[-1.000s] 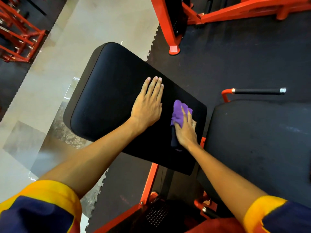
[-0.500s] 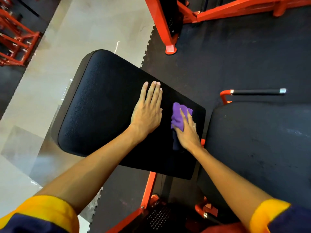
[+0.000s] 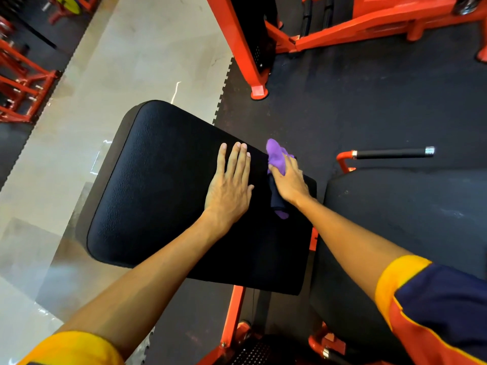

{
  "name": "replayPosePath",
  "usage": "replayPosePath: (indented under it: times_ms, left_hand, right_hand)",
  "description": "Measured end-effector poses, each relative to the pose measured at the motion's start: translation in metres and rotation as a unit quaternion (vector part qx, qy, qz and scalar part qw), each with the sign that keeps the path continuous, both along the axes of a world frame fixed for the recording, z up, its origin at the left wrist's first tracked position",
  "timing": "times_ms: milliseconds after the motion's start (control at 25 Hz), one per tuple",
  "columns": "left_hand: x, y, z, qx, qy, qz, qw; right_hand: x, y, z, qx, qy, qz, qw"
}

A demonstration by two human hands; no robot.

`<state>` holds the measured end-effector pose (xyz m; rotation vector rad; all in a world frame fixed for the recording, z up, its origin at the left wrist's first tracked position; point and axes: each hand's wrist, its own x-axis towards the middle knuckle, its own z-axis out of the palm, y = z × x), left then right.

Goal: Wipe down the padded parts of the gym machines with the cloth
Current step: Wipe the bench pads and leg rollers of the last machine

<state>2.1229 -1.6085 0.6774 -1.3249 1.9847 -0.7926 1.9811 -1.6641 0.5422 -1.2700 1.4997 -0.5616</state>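
Black pad [image 3: 158, 185] beneath flat, straight-fingered left hand [image 3: 228, 189]; right hand [image 3: 291, 184] on purple cloth [image 3: 276, 155], fingertips hidden, grip unclear.

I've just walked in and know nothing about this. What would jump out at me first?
The bright purple cloth, held by the right hand against the far right edge of the big black pad in the middle. Beside it the left hand lies flat on the pad, fingers straight. All around, orange-red machine frames stand out against the dark floor mats.
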Motion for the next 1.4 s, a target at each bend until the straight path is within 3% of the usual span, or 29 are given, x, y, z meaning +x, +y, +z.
replayPosePath:
  times_ms: [120,320,480,680,840,1000,1080,1240,1400]
  left_hand:
    - [-0.002,-0.001,-0.001,0.004,-0.001,0.005,1.0]
    - [-0.001,-0.004,-0.003,0.009,0.003,0.006,1.0]
    - [-0.002,-0.002,-0.005,0.003,0.007,0.004,1.0]
    - [-0.002,-0.003,-0.007,-0.003,-0.003,0.003,1.0]
    - [-0.004,-0.004,-0.011,-0.007,-0.022,0.001,1.0]
    - [-0.006,-0.004,-0.008,0.006,-0.033,0.008,0.999]
    - [-0.007,-0.004,-0.006,0.006,-0.027,0.015,1.0]
    - [-0.01,0.006,-0.002,0.01,0.008,0.036,0.999]
    - [-0.003,0.042,-0.008,0.056,0.025,0.025,0.998]
  right_hand:
    - [-0.008,-0.038,0.004,0.074,-0.006,0.003,0.997]
    - [0.01,-0.065,0.054,0.007,-0.067,0.108,0.992]
    - [0.005,-0.052,0.001,0.013,-0.035,0.033,0.999]
    - [-0.01,-0.047,-0.054,0.128,-0.033,-0.044,0.99]
    - [0.017,-0.002,0.003,0.066,-0.122,-0.117,0.983]
    - [0.031,0.091,0.019,-0.035,-0.072,-0.058,0.995]
    - [0.023,0.105,-0.005,0.008,-0.048,-0.086,0.995]
    - [0.018,0.076,-0.013,0.189,-0.074,-0.183,0.962]
    - [0.043,0.127,0.028,0.055,-0.078,-0.081,0.992]
